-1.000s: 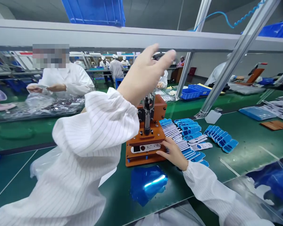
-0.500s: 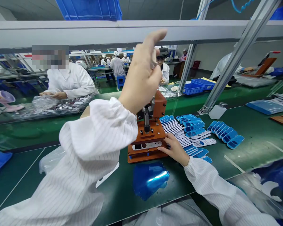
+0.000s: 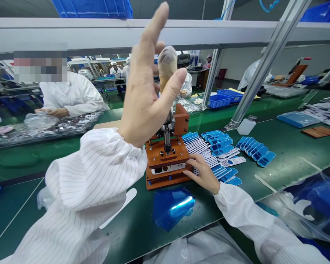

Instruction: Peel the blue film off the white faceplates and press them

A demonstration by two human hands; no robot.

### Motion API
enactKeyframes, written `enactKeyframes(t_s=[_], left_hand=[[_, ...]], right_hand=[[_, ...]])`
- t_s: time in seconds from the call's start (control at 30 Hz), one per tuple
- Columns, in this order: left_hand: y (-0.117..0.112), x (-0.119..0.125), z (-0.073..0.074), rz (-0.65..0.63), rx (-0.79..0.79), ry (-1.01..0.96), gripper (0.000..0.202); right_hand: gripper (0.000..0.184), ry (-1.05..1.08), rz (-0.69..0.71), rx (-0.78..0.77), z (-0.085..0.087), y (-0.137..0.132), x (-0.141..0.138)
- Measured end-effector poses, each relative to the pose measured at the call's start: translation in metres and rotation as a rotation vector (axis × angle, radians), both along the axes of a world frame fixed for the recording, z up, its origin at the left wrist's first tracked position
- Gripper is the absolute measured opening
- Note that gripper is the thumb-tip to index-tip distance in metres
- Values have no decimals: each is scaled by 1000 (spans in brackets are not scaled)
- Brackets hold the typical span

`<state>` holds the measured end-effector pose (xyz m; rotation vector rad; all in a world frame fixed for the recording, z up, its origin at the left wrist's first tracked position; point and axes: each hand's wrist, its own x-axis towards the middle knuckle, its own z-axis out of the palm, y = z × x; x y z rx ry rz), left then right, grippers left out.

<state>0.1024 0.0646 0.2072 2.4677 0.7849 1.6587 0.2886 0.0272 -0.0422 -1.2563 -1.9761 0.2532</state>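
Observation:
An orange-brown hand press stands on the green bench, its metal plunger upright. My left hand is raised above it, index finger stretched up and thumb out, beside a tan, grey-tipped knob that looks like the lever's grip. Its other fingers are partly hidden behind this knob. A white panel with dark cut-outs lies in the press's slot. At the slot's right end my right hand rests against the press, thumb and fingers apart. Right of it lie rows of white panels and blue-filmed panels.
Blue film lies before the press, and a white strip to its left. A white bottle stands by a metal post. A rail crosses overhead. A co-worker sits across the bench.
My left hand has opened out, its index finger now pointing higher and the knob showing more clearly. My right hand keeps its place at the press. The view has shifted slightly right.

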Motion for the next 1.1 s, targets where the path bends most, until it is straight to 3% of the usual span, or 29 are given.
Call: enactKeyframes(t_s=[0.1,0.17,0.23,0.37,0.43,0.5,0.63,0.8,0.9,1.0,1.1], left_hand=[[-12,-30,-28,155,143,-134,34],[-23,-57,-67,333,112,-260,17],[-39,-84,-117,477,-120,-216,7],[-82,-125,-216,561,-616,-6,16],[-104,-141,-249,641,-698,136,22],[-120,-154,-269,750,-691,315,30],[-124,-175,-279,866,-695,553,40],[-104,-178,-260,763,-1030,548,32],[-100,-174,-251,717,-1111,566,20],[-107,-172,-248,702,-1107,485,18],[-119,-168,-246,581,-1217,216,20]], right_hand=[[24,-7,19,45,0,-11,-5],[22,16,4,56,1,-18,-6],[19,36,-13,53,1,-24,-7],[13,50,25,40,2,-33,-16],[12,55,84,23,1,-38,-27],[12,51,150,-6,-1,-43,-38],[16,-36,173,-12,-2,-44,-60],[24,-173,131,-5,11,-34,-91],[21,-138,172,-29,12,-37,-100],[19,-105,206,-77,5,-46,-98],[25,-95,257,-124,-1,-54,-90]])
